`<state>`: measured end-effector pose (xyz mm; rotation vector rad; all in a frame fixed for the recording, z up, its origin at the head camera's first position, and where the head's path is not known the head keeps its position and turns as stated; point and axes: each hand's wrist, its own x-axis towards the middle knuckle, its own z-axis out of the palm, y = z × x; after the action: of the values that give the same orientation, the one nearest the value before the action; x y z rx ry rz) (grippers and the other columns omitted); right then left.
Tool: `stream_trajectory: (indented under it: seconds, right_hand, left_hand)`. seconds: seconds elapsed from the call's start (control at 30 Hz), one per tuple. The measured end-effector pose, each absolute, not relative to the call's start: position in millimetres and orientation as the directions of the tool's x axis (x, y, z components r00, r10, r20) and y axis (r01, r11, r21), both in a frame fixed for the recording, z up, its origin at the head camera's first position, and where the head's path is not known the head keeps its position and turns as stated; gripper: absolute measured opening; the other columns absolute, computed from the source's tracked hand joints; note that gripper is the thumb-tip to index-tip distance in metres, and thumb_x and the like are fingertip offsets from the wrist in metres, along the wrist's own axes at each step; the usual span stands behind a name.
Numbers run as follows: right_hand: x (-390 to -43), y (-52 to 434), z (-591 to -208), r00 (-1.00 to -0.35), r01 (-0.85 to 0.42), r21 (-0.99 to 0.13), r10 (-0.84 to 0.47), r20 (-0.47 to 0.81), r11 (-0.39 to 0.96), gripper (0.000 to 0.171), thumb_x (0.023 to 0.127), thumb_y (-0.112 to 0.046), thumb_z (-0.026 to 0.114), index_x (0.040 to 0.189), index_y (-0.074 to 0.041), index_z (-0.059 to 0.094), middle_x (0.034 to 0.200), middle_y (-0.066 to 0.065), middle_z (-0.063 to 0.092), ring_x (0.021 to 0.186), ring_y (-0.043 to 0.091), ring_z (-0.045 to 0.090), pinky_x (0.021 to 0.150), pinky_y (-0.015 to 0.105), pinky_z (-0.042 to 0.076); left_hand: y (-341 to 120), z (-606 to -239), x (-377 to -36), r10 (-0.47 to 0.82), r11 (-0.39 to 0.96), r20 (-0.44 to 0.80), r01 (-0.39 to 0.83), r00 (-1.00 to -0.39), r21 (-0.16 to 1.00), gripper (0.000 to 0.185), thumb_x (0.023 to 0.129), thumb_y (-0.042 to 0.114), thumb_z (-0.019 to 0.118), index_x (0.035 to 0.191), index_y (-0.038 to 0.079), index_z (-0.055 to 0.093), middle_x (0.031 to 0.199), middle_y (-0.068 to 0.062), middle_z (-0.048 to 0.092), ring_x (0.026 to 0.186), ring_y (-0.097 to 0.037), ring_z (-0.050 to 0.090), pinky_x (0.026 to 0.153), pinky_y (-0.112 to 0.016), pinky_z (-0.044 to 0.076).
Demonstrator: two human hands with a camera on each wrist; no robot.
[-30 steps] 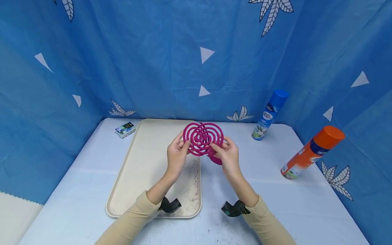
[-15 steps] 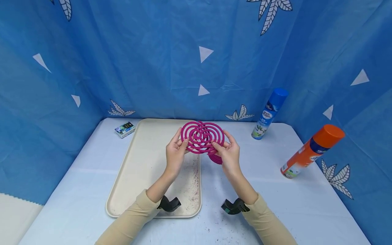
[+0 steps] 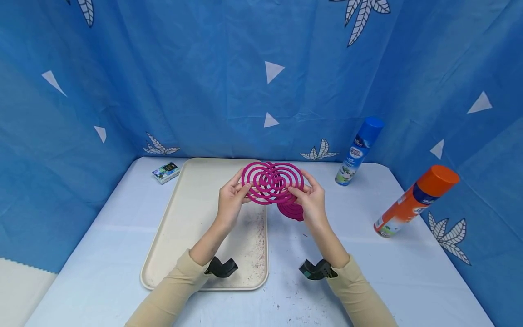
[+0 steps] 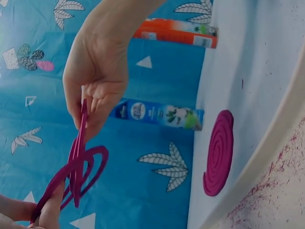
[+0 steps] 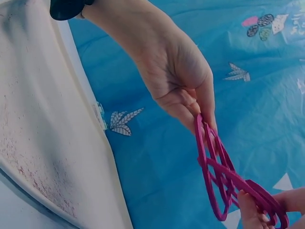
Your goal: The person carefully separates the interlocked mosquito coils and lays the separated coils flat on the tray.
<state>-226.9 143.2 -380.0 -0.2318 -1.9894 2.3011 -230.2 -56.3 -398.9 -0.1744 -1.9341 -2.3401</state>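
Observation:
A pair of interlocked magenta spiral coils [image 3: 272, 182] is held above the table, near the far right corner of the beige tray [image 3: 192, 236]. My left hand [image 3: 240, 189] pinches the pair's left edge. My right hand [image 3: 299, 190] pinches its right edge. The two spirals are partly pulled apart sideways and overlap in the middle. In the left wrist view the coils [image 4: 81, 167] hang edge-on between the fingers. In the right wrist view the coils [image 5: 215, 177] also show edge-on. Another magenta coil [image 3: 292, 211] lies flat on the table below my right hand.
A blue spray can [image 3: 359, 152] stands at the back right. An orange-capped spray can [image 3: 413, 203] leans by the right curtain. A small box [image 3: 165, 172] lies at the back left. Magenta crumbs dust the tray's right side. Blue curtains enclose the table.
The two spirals have spread wider apart. My right hand has moved right and slightly up, which uncovers more of the coil lying on the table. My left hand has barely moved.

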Motion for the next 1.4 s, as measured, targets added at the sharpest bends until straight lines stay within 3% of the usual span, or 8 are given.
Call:
stream_trajectory:
  seconds: [0.3, 0.47, 0.57, 0.63, 0.77, 0.93, 1.07, 1.4]
  right_hand:
    - [-231, 152, -373, -0.975, 0.064, -0.984, 0.199, -0.097, -0.168, 0.055, 0.088, -0.002, 0.061, 0.139, -0.016, 0.048, 0.088, -0.003, 0.069, 0.07, 0.004, 0.066, 0.065, 0.013, 0.054]
    - [-232, 158, -370, -0.976, 0.08, -0.976, 0.184, -0.118, -0.201, 0.054, 0.087, 0.001, 0.055, 0.139, -0.013, 0.049, 0.105, 0.002, 0.063, 0.069, 0.004, 0.062, 0.064, 0.012, 0.054]
    - [-233, 164, -367, -0.979, 0.091, -0.972, 0.157, -0.127, -0.218, 0.053, 0.087, 0.003, 0.049, 0.138, -0.011, 0.049, 0.116, 0.002, 0.055, 0.07, 0.003, 0.059, 0.062, 0.011, 0.053]
    - [-234, 168, -365, -0.981, 0.102, -0.971, 0.137, -0.133, -0.216, 0.052, 0.088, 0.002, 0.048, 0.138, -0.01, 0.049, 0.114, 0.001, 0.054, 0.067, 0.003, 0.056, 0.058, 0.01, 0.05]
    - [-236, 173, -364, -0.985, 0.113, -0.973, 0.109, -0.137, -0.202, 0.05, 0.09, 0.0, 0.049, 0.139, -0.009, 0.048, 0.093, -0.004, 0.06, 0.061, 0.003, 0.053, 0.051, 0.011, 0.042]
    - [-238, 175, -364, -0.986, 0.13, -0.974, 0.082, -0.147, -0.184, 0.052, 0.092, -0.004, 0.057, 0.142, -0.009, 0.044, 0.073, -0.012, 0.068, 0.059, 0.002, 0.06, 0.054, 0.012, 0.048]
    - [-237, 176, -364, -0.986, 0.146, -0.974, 0.054, -0.157, -0.17, 0.057, 0.092, -0.002, 0.059, 0.145, -0.009, 0.039, 0.076, -0.014, 0.071, 0.064, 0.002, 0.066, 0.06, 0.014, 0.054]
    - [-234, 170, -366, -0.98, 0.145, -0.957, 0.1, -0.174, -0.252, 0.056, 0.091, -0.001, 0.059, 0.144, -0.01, 0.041, 0.08, -0.013, 0.072, 0.067, 0.003, 0.068, 0.06, 0.015, 0.056]
  left_hand:
    - [-64, -393, -234, 0.133, -0.286, 0.107, 0.066, -0.985, 0.956, 0.051, 0.097, 0.002, 0.048, 0.146, 0.003, 0.034, 0.128, -0.034, 0.053, 0.087, -0.004, 0.07, 0.078, -0.025, 0.058]
    - [-67, -392, -235, 0.22, -0.276, 0.093, 0.03, -0.971, 0.961, 0.051, 0.097, 0.003, 0.05, 0.146, 0.002, 0.035, 0.124, -0.033, 0.056, 0.086, -0.006, 0.071, 0.074, -0.021, 0.058]
    - [-72, -390, -236, 0.293, -0.239, 0.081, 0.009, -0.953, 0.971, 0.05, 0.097, 0.004, 0.051, 0.145, 0.002, 0.037, 0.118, -0.024, 0.065, 0.086, -0.006, 0.071, 0.074, -0.021, 0.058]
    - [-75, -389, -238, 0.34, -0.222, 0.075, -0.002, -0.937, 0.975, 0.049, 0.097, 0.005, 0.05, 0.145, 0.002, 0.037, 0.111, -0.015, 0.07, 0.085, -0.007, 0.071, 0.074, -0.022, 0.059]
    - [-80, -387, -240, 0.375, -0.226, 0.061, -0.028, -0.925, 0.974, 0.048, 0.097, 0.006, 0.051, 0.144, 0.002, 0.039, 0.1, 0.002, 0.073, 0.084, -0.008, 0.071, 0.073, -0.023, 0.059]
    - [-84, -386, -241, 0.291, -0.238, 0.057, -0.015, -0.955, 0.971, 0.048, 0.097, 0.007, 0.052, 0.143, 0.002, 0.04, 0.096, 0.006, 0.073, 0.084, -0.006, 0.071, 0.075, -0.021, 0.058]
    - [-85, -386, -241, 0.21, -0.272, 0.05, -0.01, -0.977, 0.962, 0.049, 0.096, 0.006, 0.053, 0.143, 0.004, 0.04, 0.094, 0.007, 0.073, 0.08, -0.005, 0.071, 0.073, -0.019, 0.058]
    - [-77, -390, -238, 0.031, -0.323, 0.053, 0.041, -0.998, 0.946, 0.045, 0.096, 0.003, 0.052, 0.14, 0.003, 0.044, 0.079, 0.01, 0.072, 0.069, -0.003, 0.066, 0.067, -0.015, 0.057]
